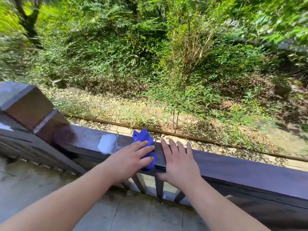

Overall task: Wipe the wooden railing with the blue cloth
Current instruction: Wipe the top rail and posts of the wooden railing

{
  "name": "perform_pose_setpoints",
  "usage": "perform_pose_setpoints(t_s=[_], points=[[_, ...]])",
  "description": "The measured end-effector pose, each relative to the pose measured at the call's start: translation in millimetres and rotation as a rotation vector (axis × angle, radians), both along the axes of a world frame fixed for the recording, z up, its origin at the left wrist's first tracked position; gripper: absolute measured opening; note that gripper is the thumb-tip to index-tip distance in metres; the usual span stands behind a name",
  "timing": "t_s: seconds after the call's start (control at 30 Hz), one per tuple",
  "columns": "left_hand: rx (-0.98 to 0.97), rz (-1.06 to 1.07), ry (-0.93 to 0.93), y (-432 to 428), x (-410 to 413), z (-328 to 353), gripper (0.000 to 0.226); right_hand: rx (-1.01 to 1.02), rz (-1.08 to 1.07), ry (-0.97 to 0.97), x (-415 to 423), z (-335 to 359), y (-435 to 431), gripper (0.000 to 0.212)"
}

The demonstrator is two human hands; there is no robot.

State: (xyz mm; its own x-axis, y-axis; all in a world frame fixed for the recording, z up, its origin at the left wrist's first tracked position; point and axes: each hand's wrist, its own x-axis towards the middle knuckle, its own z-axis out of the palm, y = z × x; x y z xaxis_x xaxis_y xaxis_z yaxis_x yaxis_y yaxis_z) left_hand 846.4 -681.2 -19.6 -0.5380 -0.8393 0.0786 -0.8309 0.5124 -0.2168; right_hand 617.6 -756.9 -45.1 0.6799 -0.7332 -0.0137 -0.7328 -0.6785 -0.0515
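Note:
A dark wooden railing (pixel 241 170) runs from the left post down to the right edge of the head view. A crumpled blue cloth (pixel 143 136) lies on its top, and my left hand (pixel 131 159) presses flat on the cloth with fingers spread over it. Just right of the cloth, my right hand (pixel 178 160) rests flat on the bare rail top, fingers apart, holding nothing. A bright wet or sunlit patch (pixel 108 143) shines on the rail to the left of the cloth.
A thick square wooden post (pixel 28 105) stands at the left end of the rail. Balusters (pixel 159 187) drop below it to a grey plank deck (pixel 133 212). Beyond the rail lie a gravel strip and dense green shrubs (pixel 166 55).

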Motion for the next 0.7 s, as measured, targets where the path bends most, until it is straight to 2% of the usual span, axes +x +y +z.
perform_pose_setpoints(t_s=[0.27,0.47,0.7], points=[[0.065,0.086,-0.064,14,48,9,0.041,-0.021,0.013,0.024,3,-2,1,0.123],[-0.032,0.043,0.0,24,84,20,0.018,-0.001,0.001,0.027,5,2,3,0.119],[-0.012,0.247,0.075,35,138,29,0.029,0.064,0.044,0.04,93,9,22,0.124]])
